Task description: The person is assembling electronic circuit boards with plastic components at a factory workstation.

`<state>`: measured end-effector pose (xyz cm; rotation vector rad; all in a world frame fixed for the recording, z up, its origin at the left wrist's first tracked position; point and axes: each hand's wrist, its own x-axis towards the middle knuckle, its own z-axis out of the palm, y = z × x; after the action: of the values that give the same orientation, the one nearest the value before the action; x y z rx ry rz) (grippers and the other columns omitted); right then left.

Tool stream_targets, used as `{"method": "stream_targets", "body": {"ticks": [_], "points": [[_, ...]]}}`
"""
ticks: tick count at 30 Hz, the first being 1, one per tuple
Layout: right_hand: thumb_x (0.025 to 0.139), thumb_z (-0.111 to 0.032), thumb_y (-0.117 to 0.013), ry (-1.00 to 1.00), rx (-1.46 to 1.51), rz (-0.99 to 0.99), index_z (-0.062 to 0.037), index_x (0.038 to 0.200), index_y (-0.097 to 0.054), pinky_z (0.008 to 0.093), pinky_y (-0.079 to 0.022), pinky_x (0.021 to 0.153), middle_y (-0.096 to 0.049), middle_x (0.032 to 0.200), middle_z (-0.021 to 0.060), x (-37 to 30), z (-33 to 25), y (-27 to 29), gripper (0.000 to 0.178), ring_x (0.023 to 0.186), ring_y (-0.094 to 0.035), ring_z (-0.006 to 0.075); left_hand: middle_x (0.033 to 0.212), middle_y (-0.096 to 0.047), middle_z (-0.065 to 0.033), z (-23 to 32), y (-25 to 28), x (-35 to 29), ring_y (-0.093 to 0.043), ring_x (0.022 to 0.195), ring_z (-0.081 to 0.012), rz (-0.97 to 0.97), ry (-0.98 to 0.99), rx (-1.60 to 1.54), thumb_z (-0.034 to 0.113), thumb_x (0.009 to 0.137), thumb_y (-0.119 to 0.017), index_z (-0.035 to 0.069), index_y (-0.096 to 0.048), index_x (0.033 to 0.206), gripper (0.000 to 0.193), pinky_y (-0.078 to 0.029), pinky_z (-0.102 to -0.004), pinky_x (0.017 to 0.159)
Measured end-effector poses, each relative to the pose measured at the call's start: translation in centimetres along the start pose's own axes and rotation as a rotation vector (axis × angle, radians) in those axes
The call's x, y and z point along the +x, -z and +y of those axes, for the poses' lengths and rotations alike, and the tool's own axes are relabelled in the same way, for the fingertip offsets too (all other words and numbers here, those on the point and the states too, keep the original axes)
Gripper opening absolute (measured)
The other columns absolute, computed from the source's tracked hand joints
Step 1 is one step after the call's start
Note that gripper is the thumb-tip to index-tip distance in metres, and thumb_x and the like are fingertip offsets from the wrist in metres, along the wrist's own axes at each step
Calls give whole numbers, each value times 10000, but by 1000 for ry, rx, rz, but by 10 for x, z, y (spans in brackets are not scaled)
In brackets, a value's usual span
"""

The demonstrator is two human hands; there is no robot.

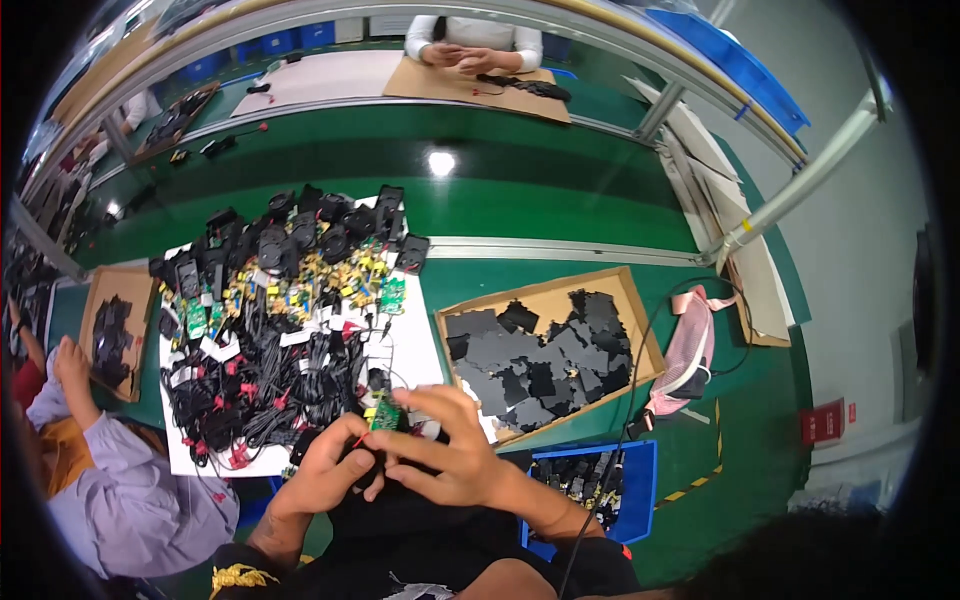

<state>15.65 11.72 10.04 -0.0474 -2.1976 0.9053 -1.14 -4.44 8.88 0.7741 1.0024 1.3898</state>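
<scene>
Close to my body, both hands meet around a small green circuit board [384,413] with a yellow part and a red wire. My left hand [322,470] is closed, its thumb and fingers pinching the near end of the board assembly, where something black shows below. From the other side my right hand [452,448] curls its fingers over the board's edge, also closed on it. The fingers hide much of the assembly. Just beyond them spreads a large pile of black cables [300,365] with red connectors, circuit boards [340,280] and black housings [275,248] on a white sheet.
A cardboard tray [645,345] of dark flat pieces [545,350] lies to the right. Below it stands a blue bin [642,480] of parts; a pink bag [685,350] is farther right. One person [150,500] sits at my left, another [475,45] works across the bench.
</scene>
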Motion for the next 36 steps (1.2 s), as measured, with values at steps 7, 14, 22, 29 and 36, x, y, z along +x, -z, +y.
{"method": "stream_targets", "body": {"ticks": [7, 14, 22, 29, 36], "points": [[763, -67, -863, -248, 446, -322, -37, 1203, -753, 379, -572, 866, -701, 1116, 115, 23, 22, 16, 455, 980, -713, 280, 982, -692, -165, 42, 4, 16, -564, 547, -127, -187, 373, -48, 151, 1072, -546, 16, -494, 1163, 170, -386, -231, 457], [750, -19, -866, -271, 400, -297, -29, 1053, -786, 294, -511, 684, -647, 946, 74, 31, 20, 9, 313, 818, -648, 185, 1039, -700, -166, 39, 12, 14, -541, 551, -111, -207, 386, -31, 167, 1107, -500, 31, -486, 1178, 154, -372, -220, 448], [807, -60, -841, -326, 342, -381, -63, 1078, -778, 331, -554, 710, -683, 961, 87, 33, 15, 17, 279, 837, -700, 226, 1099, -685, -112, 38, 11, 9, -584, 643, -87, -195, 402, 159, 99, 1051, -573, 60, -468, 1223, 206, -416, -212, 488], [760, -65, -879, -384, 267, -296, -55, 1044, -790, 284, -496, 622, -685, 923, 74, 29, 13, 13, 297, 779, -656, 167, 1100, -692, -137, 38, 4, 12, -607, 653, -96, -112, 393, 213, 67, 1034, -593, 55, -463, 1189, 203, -417, -205, 486], [736, -55, -867, -241, 13, -244, -56, 987, -781, 354, -518, 726, -678, 954, 73, 33, 20, 9, 265, 851, -652, 242, 1100, -688, -131, 34, 3, 19, -615, 624, -103, -95, 401, 187, 50, 985, -673, 82, -370, 1252, 405, -463, -218, 482]]}}
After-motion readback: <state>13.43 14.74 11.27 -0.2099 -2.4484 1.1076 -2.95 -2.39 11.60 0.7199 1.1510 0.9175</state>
